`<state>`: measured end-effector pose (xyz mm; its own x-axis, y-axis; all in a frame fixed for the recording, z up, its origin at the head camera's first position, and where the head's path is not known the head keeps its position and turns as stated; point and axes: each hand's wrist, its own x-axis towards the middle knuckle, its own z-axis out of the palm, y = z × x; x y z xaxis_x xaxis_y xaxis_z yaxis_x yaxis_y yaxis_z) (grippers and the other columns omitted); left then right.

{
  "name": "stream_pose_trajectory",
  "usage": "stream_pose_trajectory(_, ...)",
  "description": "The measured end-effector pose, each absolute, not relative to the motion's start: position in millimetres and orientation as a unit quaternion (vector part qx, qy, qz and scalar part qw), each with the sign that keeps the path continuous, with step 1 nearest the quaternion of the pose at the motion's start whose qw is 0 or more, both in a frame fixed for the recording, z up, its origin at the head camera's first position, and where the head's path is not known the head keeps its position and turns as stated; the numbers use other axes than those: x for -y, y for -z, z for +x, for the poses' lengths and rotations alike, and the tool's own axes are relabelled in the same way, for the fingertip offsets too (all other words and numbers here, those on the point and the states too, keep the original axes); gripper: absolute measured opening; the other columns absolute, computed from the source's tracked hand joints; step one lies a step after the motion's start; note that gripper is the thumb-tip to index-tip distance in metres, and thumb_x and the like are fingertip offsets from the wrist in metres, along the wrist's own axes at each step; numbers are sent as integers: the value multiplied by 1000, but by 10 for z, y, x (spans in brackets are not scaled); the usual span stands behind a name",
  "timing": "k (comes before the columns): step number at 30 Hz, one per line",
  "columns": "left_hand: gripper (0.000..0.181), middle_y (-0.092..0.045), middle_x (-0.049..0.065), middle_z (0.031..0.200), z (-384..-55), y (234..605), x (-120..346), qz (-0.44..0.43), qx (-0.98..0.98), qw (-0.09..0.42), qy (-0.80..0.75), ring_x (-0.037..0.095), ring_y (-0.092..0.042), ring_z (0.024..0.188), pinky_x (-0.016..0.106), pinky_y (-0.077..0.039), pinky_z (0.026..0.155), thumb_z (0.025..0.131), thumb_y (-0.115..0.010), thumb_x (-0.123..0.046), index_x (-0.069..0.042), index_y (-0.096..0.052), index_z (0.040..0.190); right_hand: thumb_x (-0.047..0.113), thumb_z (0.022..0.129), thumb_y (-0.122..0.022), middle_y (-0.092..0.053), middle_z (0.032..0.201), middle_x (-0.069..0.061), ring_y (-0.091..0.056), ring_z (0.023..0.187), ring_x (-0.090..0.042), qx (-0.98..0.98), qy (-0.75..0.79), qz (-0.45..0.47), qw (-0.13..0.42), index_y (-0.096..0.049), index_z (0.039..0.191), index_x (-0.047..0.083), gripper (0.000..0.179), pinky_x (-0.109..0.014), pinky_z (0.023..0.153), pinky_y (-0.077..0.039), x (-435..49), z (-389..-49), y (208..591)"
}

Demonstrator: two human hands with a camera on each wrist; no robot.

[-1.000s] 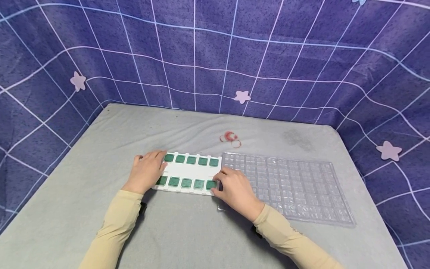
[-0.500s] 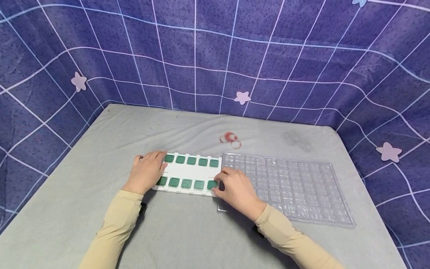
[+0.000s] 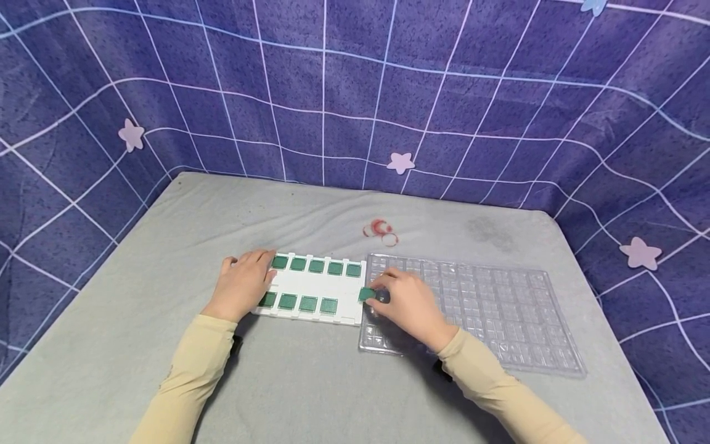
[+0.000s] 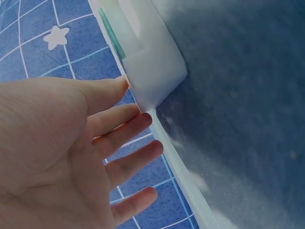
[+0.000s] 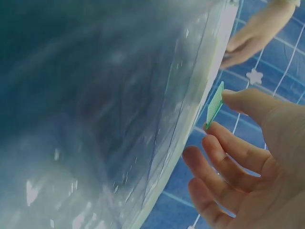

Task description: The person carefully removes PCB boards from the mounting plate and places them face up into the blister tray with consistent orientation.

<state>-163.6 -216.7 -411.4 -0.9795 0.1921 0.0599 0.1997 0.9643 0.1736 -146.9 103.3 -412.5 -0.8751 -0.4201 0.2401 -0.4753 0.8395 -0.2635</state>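
Observation:
My right hand [image 3: 407, 305] pinches a small green perforated circuit board [image 3: 366, 294] between thumb and fingertips. The board is just above the seam between a white tray [image 3: 316, 283] and a clear plastic tray [image 3: 488, 308]. In the right wrist view the board [image 5: 215, 106] is tilted, its edge between thumb and index finger. Two rows of similar green boards lie in the white tray, whose near right corner is bare. My left hand [image 3: 241, 280] rests on the tray's left end. The left wrist view has its thumb and index fingertip touching the tray corner [image 4: 157, 71].
The clear tray, divided into many small compartments, lies right of the white tray on a grey cloth-covered table [image 3: 310, 382]. Red ring marks [image 3: 379, 229] show on the cloth behind. A purple gridded curtain [image 3: 355, 92] with stars encloses the back and sides.
My right hand has lifted the near right board out of the white tray and moved it slightly right and away from me. The left hand has stayed in place.

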Motion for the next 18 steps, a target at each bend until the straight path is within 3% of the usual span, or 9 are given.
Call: stream_pose_trajectory(18,46,-61,17,142,-1639,4135,2182,-103,991,32,78,37,-55,133,60,-32,106,104,-58,-21,-1,-54,145,32,86,-83,-72,101,-3,-67,72,-14,959,-158,227,59,-80,104,11,27,-34,68,-56,-1396,-2032,3970)
